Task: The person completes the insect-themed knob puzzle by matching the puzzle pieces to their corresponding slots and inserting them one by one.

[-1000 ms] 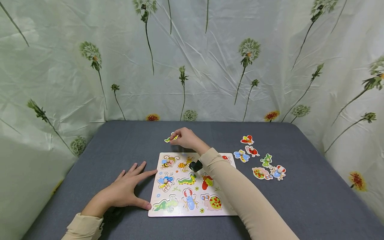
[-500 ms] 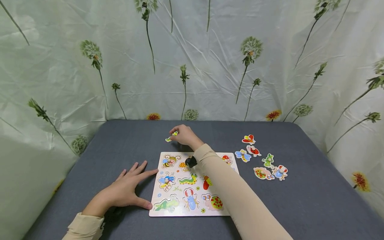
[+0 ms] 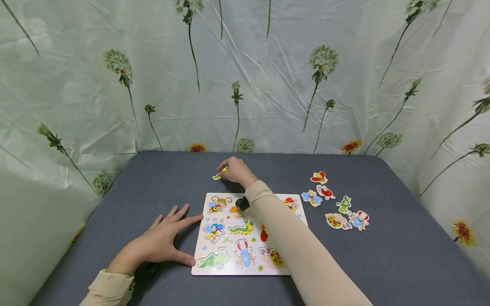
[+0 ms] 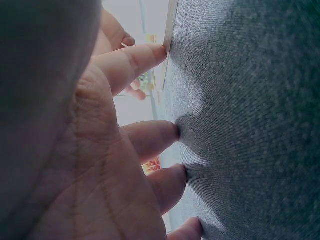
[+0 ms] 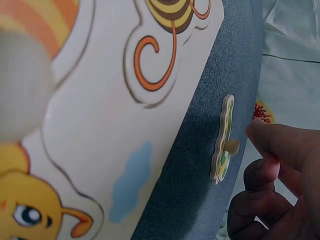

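Note:
A wooden peg puzzle board (image 3: 249,242) with insect pictures lies at the front of the table. My left hand (image 3: 164,238) rests beside it with fingers spread, thumb and index fingertip at its left edge. In the left wrist view the index fingertip (image 4: 159,52) meets the board's edge. Beyond the board's far side lies a green caterpillar puzzle piece (image 5: 223,135) with a small wooden knob (image 5: 231,146). My right hand (image 3: 238,171) is over this piece, fingers loosely bent. In the right wrist view thumb and fingers (image 5: 280,140) stand close to the knob, with a gap showing.
Several loose puzzle pieces lie right of the board: a red-and-yellow insect (image 3: 319,177), a ladybug (image 3: 325,192), a blue-winged bee (image 3: 311,198), a green insect (image 3: 344,205), a snail (image 3: 337,221) and a blue beetle (image 3: 360,220). A floral curtain (image 3: 283,85) hangs behind the dark table (image 3: 172,178).
My right hand and forearm have shifted slightly left and away, while the caterpillar piece stays in place. The left hand keeps its place by the board. The head view has moved a little.

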Motion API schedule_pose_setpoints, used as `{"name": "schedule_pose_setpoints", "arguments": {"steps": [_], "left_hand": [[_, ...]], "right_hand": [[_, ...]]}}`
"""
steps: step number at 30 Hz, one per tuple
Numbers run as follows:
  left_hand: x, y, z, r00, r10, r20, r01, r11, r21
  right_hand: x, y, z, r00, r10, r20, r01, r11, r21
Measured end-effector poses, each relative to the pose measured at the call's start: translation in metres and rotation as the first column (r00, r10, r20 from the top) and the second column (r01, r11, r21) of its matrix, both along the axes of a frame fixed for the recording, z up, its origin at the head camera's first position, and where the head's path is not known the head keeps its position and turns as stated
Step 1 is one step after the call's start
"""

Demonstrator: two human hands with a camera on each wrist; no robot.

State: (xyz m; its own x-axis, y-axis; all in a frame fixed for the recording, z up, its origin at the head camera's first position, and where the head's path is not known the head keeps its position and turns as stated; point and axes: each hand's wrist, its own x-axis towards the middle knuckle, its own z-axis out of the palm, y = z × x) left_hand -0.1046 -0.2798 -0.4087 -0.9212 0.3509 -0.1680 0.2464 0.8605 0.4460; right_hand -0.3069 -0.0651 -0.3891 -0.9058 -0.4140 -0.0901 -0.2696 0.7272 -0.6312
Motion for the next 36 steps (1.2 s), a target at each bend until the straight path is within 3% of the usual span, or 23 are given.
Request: {"name": "schedule_pose_setpoints", "arguments": {"steps": [9,19,36], "left_hand": [[0.0003,-0.0001,0.0004,1.0,0.007,0.008,-0.007,1.0,0.003],[-0.001,0.0003,0.0006,1.0,0.019,0.018,-0.019,1.0,-0.008],[-0.0011,0.0002,0.0009,1.0,0.019,0.015,-0.018,1.0,-0.003]], "right_hand": [[-0.0003,-0.0037,0.0003,1.0,-0.019,-0.023,0.02,0.999,0.05],[-0.0047,-0.0026,-0.0031,0.999,-0.053,-0.002,0.053,0.999,0.011],[-0.0071,0.0019,-0.0049,0.997,-0.072,0.01,0.072,0.996,0.047]]}}
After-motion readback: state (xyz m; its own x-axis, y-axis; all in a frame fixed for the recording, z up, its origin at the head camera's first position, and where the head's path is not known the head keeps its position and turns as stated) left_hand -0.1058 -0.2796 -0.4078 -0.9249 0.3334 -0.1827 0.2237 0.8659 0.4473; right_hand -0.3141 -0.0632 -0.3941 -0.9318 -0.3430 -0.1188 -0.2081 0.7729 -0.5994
